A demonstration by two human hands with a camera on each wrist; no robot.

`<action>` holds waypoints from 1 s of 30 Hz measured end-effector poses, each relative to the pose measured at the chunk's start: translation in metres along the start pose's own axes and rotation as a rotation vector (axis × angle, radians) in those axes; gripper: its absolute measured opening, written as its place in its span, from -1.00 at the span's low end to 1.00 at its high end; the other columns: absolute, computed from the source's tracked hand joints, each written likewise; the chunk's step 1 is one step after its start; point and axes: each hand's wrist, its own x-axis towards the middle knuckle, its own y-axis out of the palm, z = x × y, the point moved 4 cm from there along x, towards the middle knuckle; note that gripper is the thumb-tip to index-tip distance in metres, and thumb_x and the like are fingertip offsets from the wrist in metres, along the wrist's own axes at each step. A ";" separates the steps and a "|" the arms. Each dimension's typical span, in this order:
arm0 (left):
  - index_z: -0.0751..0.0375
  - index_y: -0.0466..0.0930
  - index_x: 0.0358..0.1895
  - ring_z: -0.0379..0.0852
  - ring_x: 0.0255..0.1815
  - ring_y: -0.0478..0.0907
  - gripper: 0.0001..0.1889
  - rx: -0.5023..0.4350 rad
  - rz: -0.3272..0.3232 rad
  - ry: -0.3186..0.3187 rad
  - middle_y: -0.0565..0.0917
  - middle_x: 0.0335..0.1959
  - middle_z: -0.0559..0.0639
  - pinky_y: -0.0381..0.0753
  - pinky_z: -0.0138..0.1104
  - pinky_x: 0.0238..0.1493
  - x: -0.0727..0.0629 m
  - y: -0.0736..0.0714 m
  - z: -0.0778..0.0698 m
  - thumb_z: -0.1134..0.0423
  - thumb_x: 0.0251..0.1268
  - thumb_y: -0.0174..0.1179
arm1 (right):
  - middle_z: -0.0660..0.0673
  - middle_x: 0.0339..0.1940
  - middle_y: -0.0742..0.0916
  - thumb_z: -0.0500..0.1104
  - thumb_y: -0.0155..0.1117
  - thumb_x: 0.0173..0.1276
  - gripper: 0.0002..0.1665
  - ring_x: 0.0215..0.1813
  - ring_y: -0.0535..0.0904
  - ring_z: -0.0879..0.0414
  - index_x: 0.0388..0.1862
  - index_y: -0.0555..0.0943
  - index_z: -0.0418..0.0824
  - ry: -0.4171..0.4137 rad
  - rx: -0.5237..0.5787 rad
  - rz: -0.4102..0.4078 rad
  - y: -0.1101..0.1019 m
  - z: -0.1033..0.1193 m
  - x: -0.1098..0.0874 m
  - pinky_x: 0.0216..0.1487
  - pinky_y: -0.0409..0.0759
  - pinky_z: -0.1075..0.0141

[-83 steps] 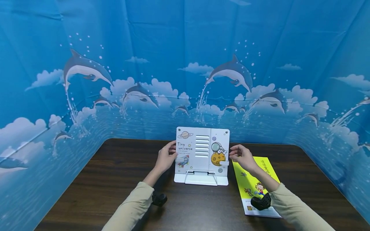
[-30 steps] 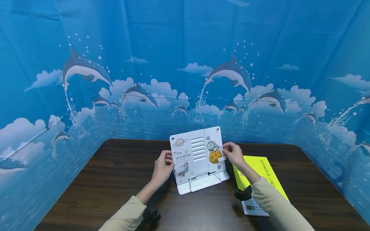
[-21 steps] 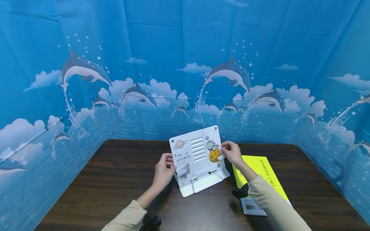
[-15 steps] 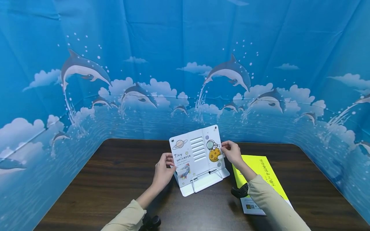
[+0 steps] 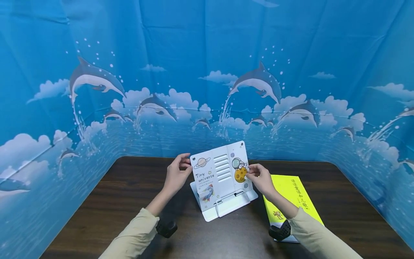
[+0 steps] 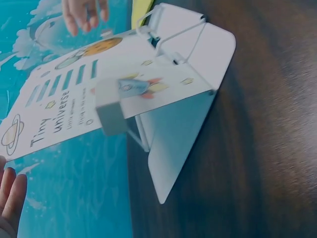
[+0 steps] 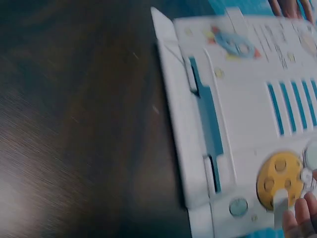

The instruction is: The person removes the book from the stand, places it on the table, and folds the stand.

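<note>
A white book stand printed with planets, an astronaut and "Tiny universe" stands on the table, turned at an angle with its panel leaning back. At the panel's upper left corner is my left hand, its fingers reaching toward the edge. My right hand is at the right edge beside the astronaut print, the thumb near the panel's face. In the left wrist view, the right hand's fingers look fairly straight beyond the panel. The wire page rest and base plate show clearly; whether either hand touches the panel is unclear.
A yellow book lies on the right of the dark wooden table, partly under the right forearm. A blue curtain with dolphins hangs behind the table's far edge.
The stand has been turned from facing front to an angle and shifted slightly left. Lately my left hand has moved up from the lower side to the corner; the right has shifted slightly.
</note>
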 end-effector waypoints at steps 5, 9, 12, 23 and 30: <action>0.36 0.50 0.00 -0.02 -0.32 0.54 -0.63 0.012 0.030 0.004 0.57 -0.25 0.17 0.60 -0.39 -0.39 0.007 0.000 -0.001 0.56 0.05 0.14 | -0.15 -0.33 0.62 -0.33 0.30 0.11 -0.66 -0.27 0.53 0.06 -0.11 0.52 -0.39 -0.003 0.029 0.059 0.016 0.005 -0.025 -0.27 0.55 0.42; 0.37 0.51 -0.01 -0.02 -0.32 0.53 -0.64 0.022 0.031 -0.001 0.56 -0.25 0.17 0.60 -0.39 -0.40 0.007 0.000 -0.001 0.57 0.05 0.14 | -0.10 -0.43 0.63 -0.35 0.33 0.06 -0.69 -0.37 0.54 0.11 -0.18 0.55 -0.40 -0.001 0.040 0.112 0.032 0.007 -0.046 -0.36 0.54 0.43; 0.35 0.51 -0.01 -0.03 -0.32 0.52 -0.64 0.022 0.031 -0.007 0.56 -0.25 0.16 0.60 -0.39 -0.39 0.006 0.000 0.000 0.56 0.05 0.15 | -0.09 -0.45 0.62 -0.36 0.33 0.05 -0.70 -0.40 0.52 0.14 -0.19 0.55 -0.41 0.030 0.054 0.144 0.043 0.006 -0.059 -0.39 0.52 0.43; 0.36 0.51 -0.02 -0.04 -0.34 0.53 -0.65 0.028 0.030 0.020 0.56 -0.27 0.15 0.60 -0.40 -0.42 0.005 0.004 -0.003 0.57 0.05 0.15 | -0.16 -0.38 0.62 -0.32 0.29 0.10 -0.56 -0.42 0.53 0.17 -0.06 0.44 -0.50 0.224 0.191 0.110 0.055 -0.012 -0.070 -0.30 0.62 0.23; 0.37 0.49 0.00 -0.03 -0.33 0.53 -0.64 0.028 0.033 0.017 0.56 -0.27 0.16 0.60 -0.39 -0.41 0.004 0.005 -0.004 0.57 0.06 0.15 | -0.21 -0.34 0.66 -0.31 0.28 0.12 -0.47 -0.37 0.59 0.12 0.02 0.36 -0.54 0.320 0.267 0.043 0.059 -0.016 -0.070 -0.25 0.62 0.25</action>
